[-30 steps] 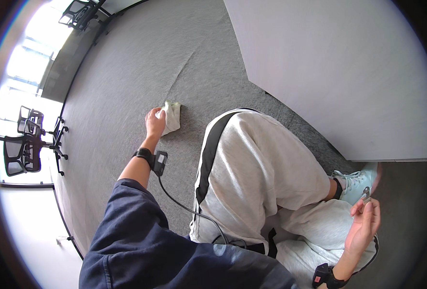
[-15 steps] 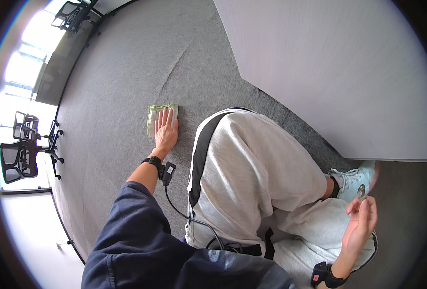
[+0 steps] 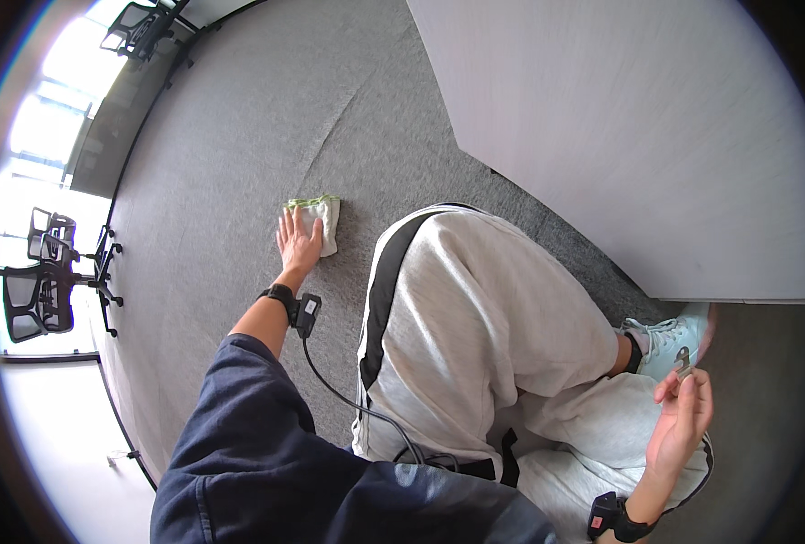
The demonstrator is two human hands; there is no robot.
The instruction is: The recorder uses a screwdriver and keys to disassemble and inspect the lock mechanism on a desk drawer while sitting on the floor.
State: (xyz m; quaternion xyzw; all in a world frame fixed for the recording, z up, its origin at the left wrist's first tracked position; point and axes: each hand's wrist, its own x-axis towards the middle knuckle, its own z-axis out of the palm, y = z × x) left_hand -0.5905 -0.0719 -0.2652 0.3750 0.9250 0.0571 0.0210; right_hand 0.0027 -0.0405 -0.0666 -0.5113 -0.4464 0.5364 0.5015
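Note:
A folded white cloth (image 3: 328, 227) with a green edge lies on the grey carpet, left of my raised knee. My left hand (image 3: 299, 243) rests flat across the cloth's left part, fingers stretched and apart, hiding some of it. At the lower right, beside my shoe, my right hand (image 3: 683, 412) is closed. Its thumb and fingertips pinch a small metal piece (image 3: 683, 356) with a hook-like end, which points upward. The lower part of this piece is hidden by the fingers, and its exact kind cannot be made out.
A large pale panel (image 3: 638, 154) stands at the upper right, close to my light blue shoe (image 3: 665, 343). Black office chairs (image 3: 44, 281) are along the left side. A black cable (image 3: 343, 396) runs from my left wrist to my lap.
My left hand has shifted slightly left across the cloth, uncovering more of its right part. The cloth has moved a little to the right. My right hand holds the metal piece much as before.

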